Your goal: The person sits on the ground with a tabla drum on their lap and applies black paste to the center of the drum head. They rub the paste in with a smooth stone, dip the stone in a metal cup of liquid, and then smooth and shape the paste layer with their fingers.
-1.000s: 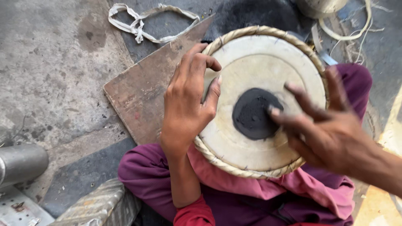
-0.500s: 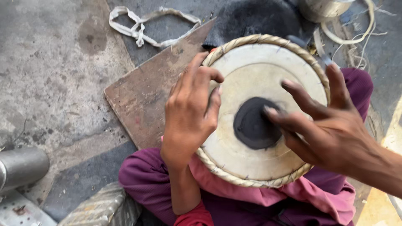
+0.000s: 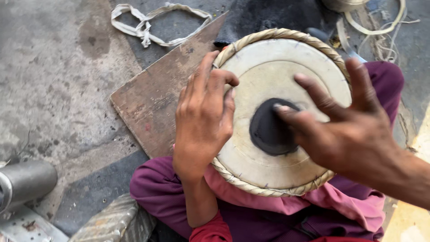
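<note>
Two hands on round pale-skinned drum (image 3: 286, 148) with braided rim, resting in lap. Left hand (image 3: 204, 118) spread flat, gripping nothing, steadies rim. Right hand (image 3: 345, 130) open, fingertip (image 3: 280, 109) on black centre patch (image 3: 268, 130); rub lightly, evenly.

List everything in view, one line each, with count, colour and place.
drum: one, cream skin with a woven straw-coloured rim, on the lap
black patch: one, middle of the drum skin
wooden board: one, brown, on the floor left of the drum
cloth strip: one, off-white, looped, top of view
metal cylinder: one, grey, lower left
cords: a few, pale, top right
trousers: purple, under the drum
left hand: on the drum's left edge
right hand: fingers on the black patch
</note>
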